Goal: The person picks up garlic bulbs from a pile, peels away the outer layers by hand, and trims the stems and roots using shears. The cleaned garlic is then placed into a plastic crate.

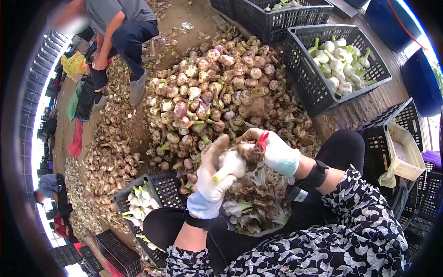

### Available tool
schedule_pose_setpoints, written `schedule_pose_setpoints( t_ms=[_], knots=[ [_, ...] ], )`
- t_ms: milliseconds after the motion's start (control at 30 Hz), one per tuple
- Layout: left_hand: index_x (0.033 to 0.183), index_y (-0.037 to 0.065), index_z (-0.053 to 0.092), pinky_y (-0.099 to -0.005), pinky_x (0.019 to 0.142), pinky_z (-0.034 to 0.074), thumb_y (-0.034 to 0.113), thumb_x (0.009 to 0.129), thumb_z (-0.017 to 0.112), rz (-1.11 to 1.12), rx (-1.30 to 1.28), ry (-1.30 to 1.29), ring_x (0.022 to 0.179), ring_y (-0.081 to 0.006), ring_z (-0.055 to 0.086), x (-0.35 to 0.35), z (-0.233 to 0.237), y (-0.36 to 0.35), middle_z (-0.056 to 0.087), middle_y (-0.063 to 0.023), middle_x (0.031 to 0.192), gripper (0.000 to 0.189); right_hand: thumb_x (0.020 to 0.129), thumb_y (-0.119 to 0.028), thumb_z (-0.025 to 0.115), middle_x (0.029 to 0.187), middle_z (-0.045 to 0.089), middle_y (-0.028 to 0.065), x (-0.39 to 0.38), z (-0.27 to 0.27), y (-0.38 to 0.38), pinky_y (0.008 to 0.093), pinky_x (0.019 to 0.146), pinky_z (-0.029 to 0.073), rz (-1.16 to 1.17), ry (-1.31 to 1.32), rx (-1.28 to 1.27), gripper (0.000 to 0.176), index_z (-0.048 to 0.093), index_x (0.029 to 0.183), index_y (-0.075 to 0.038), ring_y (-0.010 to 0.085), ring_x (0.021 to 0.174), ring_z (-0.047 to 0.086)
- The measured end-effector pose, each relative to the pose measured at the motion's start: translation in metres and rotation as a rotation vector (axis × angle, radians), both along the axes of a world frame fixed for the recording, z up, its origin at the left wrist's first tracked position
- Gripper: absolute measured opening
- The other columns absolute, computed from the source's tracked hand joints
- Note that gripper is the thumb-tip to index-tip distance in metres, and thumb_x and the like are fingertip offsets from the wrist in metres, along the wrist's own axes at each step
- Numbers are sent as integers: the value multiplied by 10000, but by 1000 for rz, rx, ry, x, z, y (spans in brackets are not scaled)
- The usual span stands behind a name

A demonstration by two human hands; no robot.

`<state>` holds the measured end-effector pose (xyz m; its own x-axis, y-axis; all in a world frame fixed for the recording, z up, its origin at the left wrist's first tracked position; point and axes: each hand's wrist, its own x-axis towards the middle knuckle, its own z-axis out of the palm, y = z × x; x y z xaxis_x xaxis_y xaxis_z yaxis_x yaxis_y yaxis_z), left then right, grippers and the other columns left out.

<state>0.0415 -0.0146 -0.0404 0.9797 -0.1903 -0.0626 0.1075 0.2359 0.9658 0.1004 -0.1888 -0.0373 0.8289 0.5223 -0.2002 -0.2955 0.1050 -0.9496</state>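
A white, peeled garlic bulb (234,165) with a short green stem stub sits in my left hand (210,173), its gloved fingers wrapped round it. My right hand (275,151), in a soiled white glove, is closed against the brown root side of that bulb. A bright red strip (262,140) shows at its fingers; what the hand grips is hidden. Below both hands, loose garlic skins (258,194) pile up between my knees. Just beyond them rises a large heap of unpeeled garlic (221,87).
A black crate (295,69) of cleaned garlic stands at the right; another crate (168,189) with white bulbs is by my left knee. A cream plastic tub (417,159) rests at the right edge. A person (122,32) bends over at upper left; another person (53,187) is farther off.
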Motion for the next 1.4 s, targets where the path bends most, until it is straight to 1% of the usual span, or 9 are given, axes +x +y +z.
schedule_pose_setpoints(
  t_ms=[233,433,533,700,867,933,1133,1300,1400],
  knots=[
    [1238,-1,395,-288,729,505,-123,709,520,363,-379,160,947,-213,565,2,11,-13,523,-133,1112,557,809,-194,632,735,572,95,-10,-9,9,267,623,437,-106,-327,-159,211,563,897,-14,141,700,540],
    [1032,-4,542,-321,736,496,128,868,506,518,-607,363,793,-192,581,6,14,-3,572,-116,943,213,842,-40,428,658,578,71,33,-39,11,226,508,412,-296,-278,255,149,560,773,-25,80,588,518],
    [995,-6,548,-337,791,466,189,905,436,507,-476,334,879,-186,555,2,10,4,559,-107,936,243,793,-121,566,780,615,78,15,-24,-13,307,662,479,641,-663,-821,111,557,750,-18,184,762,593],
    [986,-20,550,-291,738,480,98,859,485,613,-17,195,796,-178,575,2,15,-13,552,-95,953,185,691,-409,685,1033,527,224,-1,11,4,364,821,437,63,-448,-475,612,504,1096,13,351,955,532],
    [1064,-36,516,-271,775,466,100,847,473,682,348,-154,844,-159,570,-1,12,-15,550,-101,1026,260,776,-169,624,778,589,164,-1,-10,20,360,640,467,-87,-509,-411,177,583,873,-27,312,718,591],
    [1117,-38,493,-293,780,489,82,859,448,593,-279,8,861,-177,586,-3,13,3,554,-117,1083,288,829,-263,575,769,605,184,29,-52,5,345,615,469,-321,-187,-77,224,604,838,-41,333,704,587],
    [1075,0,525,-349,687,524,172,881,441,421,-488,152,783,-213,603,-3,15,23,607,-96,947,273,725,-252,622,905,577,152,5,-22,-4,390,769,441,261,-814,-1179,247,620,878,-58,317,895,538],
    [1017,-14,589,-356,605,536,237,894,424,555,-688,383,691,-236,628,-2,22,25,631,-164,940,325,767,-137,584,953,578,136,9,-43,-21,328,774,433,209,-306,-731,282,557,1028,-32,280,872,547],
    [1000,-22,590,-323,573,523,209,891,419,553,-493,270,681,-205,609,-6,23,22,625,-143,904,308,807,-148,541,780,582,45,4,-100,-25,269,605,454,113,-902,-556,304,519,1102,-76,122,686,556]
  ],
)
